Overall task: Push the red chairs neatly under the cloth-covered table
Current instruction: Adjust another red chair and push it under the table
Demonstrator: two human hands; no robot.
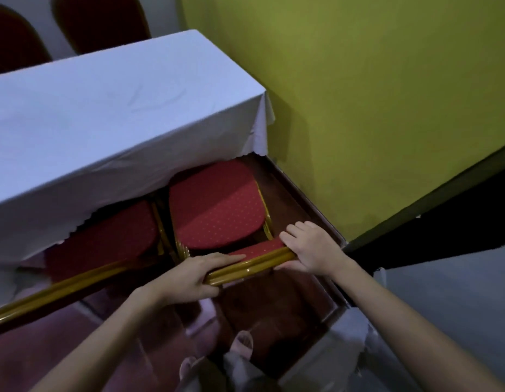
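Head view: my left hand (202, 274) and right hand (312, 248) are both clamped on the gold top rail (247, 267) of the right red chair (217, 206), seat partly under the cloth-covered table (104, 117). Risks: frame scraping the neighbouring chair (110, 236), cloth hem snagging, chair going in skewed toward the green wall (373, 94).

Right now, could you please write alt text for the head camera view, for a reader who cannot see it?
Both hands, left hand and right hand, grip the gold top rail of a red chair partly under a white-clothed table. A second red chair sits beside it, by a green wall.
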